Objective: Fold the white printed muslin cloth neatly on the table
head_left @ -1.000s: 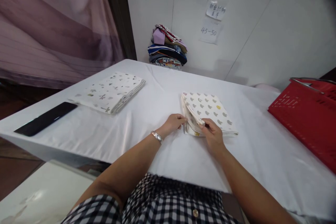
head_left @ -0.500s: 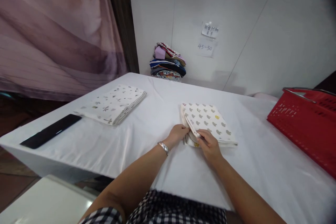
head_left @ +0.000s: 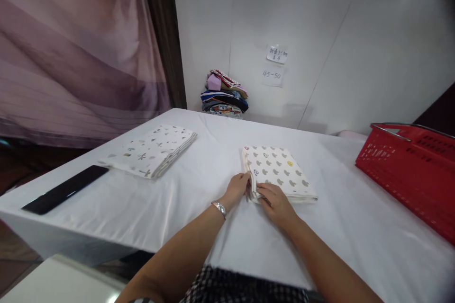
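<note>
Folded cloths [head_left: 279, 173] number two [head_left: 151, 150]; both hands [head_left: 239, 188] [head_left: 275, 201] touch one.

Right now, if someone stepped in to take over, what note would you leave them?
Left hand: fingers on the near left corner of the folded cloth, pinching its edge.
Right hand: lying flat on the cloth's near edge, pressing it down.
The cloth, with its grey print, lies folded on the white table. A second folded cloth lies far left, beside a black bar. A red basket stands at the right; a pile of fabrics sits by the wall.
Done: both cloths look folded.
Left: perhaps smoothing the near corner; nothing shows in the basket from here.
</note>
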{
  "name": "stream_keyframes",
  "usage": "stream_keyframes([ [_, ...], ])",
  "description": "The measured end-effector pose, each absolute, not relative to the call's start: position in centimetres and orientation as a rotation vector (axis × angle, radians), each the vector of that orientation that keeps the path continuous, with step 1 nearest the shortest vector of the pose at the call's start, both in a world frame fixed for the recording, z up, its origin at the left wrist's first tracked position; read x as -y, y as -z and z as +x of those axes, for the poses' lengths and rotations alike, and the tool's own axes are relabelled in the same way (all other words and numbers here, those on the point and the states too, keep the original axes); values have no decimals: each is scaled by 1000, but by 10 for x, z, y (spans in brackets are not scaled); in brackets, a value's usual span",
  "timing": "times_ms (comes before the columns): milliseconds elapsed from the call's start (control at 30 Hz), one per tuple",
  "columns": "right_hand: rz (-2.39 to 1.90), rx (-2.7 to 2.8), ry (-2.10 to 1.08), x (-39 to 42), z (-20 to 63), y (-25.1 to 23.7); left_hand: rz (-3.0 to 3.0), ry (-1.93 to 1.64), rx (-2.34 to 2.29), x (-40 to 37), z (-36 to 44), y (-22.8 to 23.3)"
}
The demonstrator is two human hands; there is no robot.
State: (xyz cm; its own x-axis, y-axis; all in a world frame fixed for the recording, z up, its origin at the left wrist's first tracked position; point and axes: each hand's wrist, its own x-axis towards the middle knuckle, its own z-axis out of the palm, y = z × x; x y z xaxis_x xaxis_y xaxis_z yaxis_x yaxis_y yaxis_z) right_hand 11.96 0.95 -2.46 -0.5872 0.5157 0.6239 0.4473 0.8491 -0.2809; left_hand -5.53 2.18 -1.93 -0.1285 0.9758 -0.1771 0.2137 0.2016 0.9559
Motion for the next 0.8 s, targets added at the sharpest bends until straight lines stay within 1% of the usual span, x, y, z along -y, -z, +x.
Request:
stream_keyframes([
  [100,-695,2299,-165,-5,119,24,1219,-1042,-1552,-20,-55,18],
  [267,-834,2158,-390,-17,138,16,1395,-972,-1644,-22,-58,25],
  [333,-979,2013,-363,-36,158,10,1405,-971,-1636,-24,-58,29],
  [400,-1243,1852,-257,-59,182,4,1417,-978,-1629,-24,-59,31],
  [467,-1539,1825,-194,-82,204,0,1431,-980,-1628,-24,-59,31],
  [567,-1903,1848,-312,-107,224,0,1445,-971,-1635,-21,-58,29],
  [667,-2021,1927,-397,-119,229,6,1425,-977,-1629,-18,-58,26],
  [800,-2025,1981,-382,-125,234,12,1417,-975,-1646,-16,-56,26],
])
